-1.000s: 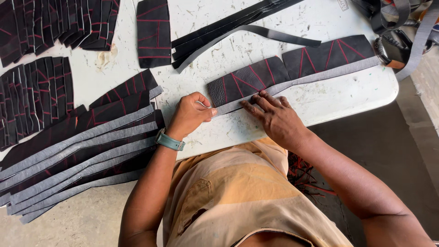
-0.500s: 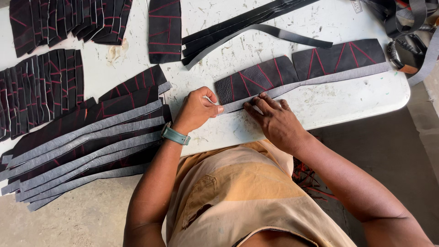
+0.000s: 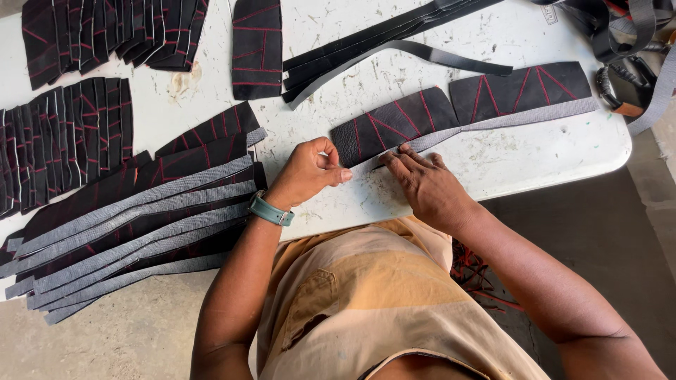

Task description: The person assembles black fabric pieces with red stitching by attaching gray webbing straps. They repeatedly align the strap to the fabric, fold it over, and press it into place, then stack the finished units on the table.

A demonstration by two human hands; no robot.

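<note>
Hands meet at the near end of a long black panel (image 3: 465, 112) with red stitching and a grey strip, lying on the white table (image 3: 493, 165). The left hand (image 3: 310, 172) is curled almost closed, pinching the panel's end. The right hand (image 3: 426, 186) lies flat, fingers spread, pressing the grey edge. It looks best to press firmly so nothing slides, near the stack of finished panels (image 3: 134, 225)

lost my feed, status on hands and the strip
Left hand pinched shut at the grey strip end. Right hand flat, pressing strip down. Nothing in the way.
</note>
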